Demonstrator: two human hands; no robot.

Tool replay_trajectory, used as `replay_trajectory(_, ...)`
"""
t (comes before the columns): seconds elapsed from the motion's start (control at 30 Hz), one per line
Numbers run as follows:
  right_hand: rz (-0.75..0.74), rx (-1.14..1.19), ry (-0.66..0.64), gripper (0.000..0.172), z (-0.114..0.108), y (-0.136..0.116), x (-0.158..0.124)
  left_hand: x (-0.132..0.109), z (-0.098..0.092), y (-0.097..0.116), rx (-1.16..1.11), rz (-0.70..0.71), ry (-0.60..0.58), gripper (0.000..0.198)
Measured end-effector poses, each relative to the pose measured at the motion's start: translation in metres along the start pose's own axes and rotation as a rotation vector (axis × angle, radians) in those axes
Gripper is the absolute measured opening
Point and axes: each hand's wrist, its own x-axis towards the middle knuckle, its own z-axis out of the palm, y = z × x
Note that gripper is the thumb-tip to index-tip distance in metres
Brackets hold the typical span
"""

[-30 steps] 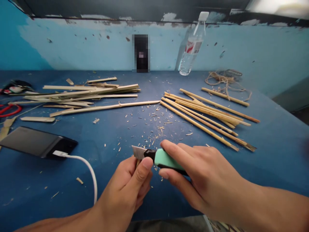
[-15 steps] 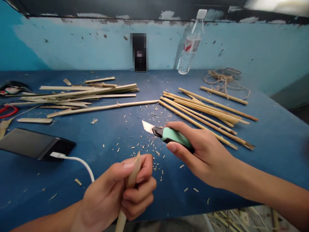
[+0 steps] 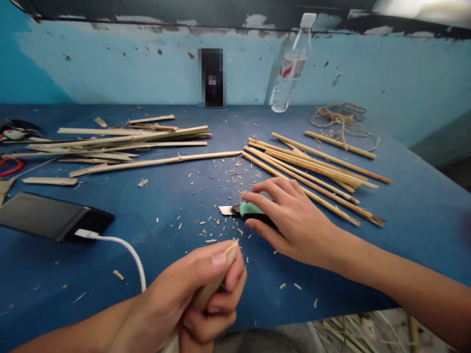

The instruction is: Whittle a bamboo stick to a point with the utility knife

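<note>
My left hand (image 3: 206, 294) is closed around a bamboo strip (image 3: 231, 252), with the thumb pressed along it. The strip's pointed tip sticks out past the thumb and its lower part runs down inside the fist. A utility knife (image 3: 252, 209) with a green and black handle lies on the blue table, blade to the left. Over its handle is my right hand (image 3: 294, 220), fingers spread and loosely arched, thumb on the near side. The handle's rear end is hidden beneath the palm. Small shavings (image 3: 230, 176) are scattered around the blade.
Thin round sticks (image 3: 312, 169) lie behind my right hand, and split bamboo strips (image 3: 121, 139) at the left. A phone (image 3: 51, 215) with a white cable (image 3: 128, 250) sits front left. A water bottle (image 3: 290, 68) and twine (image 3: 338, 120) are at the back.
My right hand has lowered the utility knife onto the table and loosened its fingers from the handle. My left hand has moved slightly right, the strip's tip now tilting rightward.
</note>
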Motion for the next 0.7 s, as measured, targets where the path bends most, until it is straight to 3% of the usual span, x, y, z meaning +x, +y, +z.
replay_trajectory(0.13, -0.164, 0.568, -0.072, 0.028, -0.014, -0.011, -0.001, 0.003, -0.003, -0.001, 0.027, -0.003, -0.051, 0.028)
replay_trajectory(0.2, -0.21, 0.654, -0.115, 0.022, -0.016, -0.014, -0.001, 0.003, -0.005, -0.001, 0.03, -0.013, -0.069, 0.028)
replay_trajectory(0.3, -0.251, 0.705, -0.078, 0.015, -0.01, -0.015, -0.002, 0.002, -0.009, -0.004, 0.044, -0.088, -0.066, 0.03)
replay_trajectory(0.43, -0.273, 0.81, -0.049, 0.013, -0.008, -0.005, 0.0, -0.001, -0.008, -0.006, 0.195, -0.138, 0.044, 0.037)
replay_trajectory(0.57, -0.157, 0.662, -0.004, 0.011, -0.018, 0.015, 0.006, -0.003, -0.004, -0.005, 0.31, -0.078, 0.187, 0.035)
replay_trajectory(0.63, -0.086, 0.43, -0.006, 0.01, -0.022, 0.024, 0.009, -0.003, -0.002, -0.003, 0.3, -0.045, 0.174, 0.036)
replay_trajectory(0.7, -0.053, 0.187, -0.09, 0.015, -0.021, 0.03, 0.009, -0.002, -0.001, 0.0, 0.314, -0.007, 0.157, 0.034)
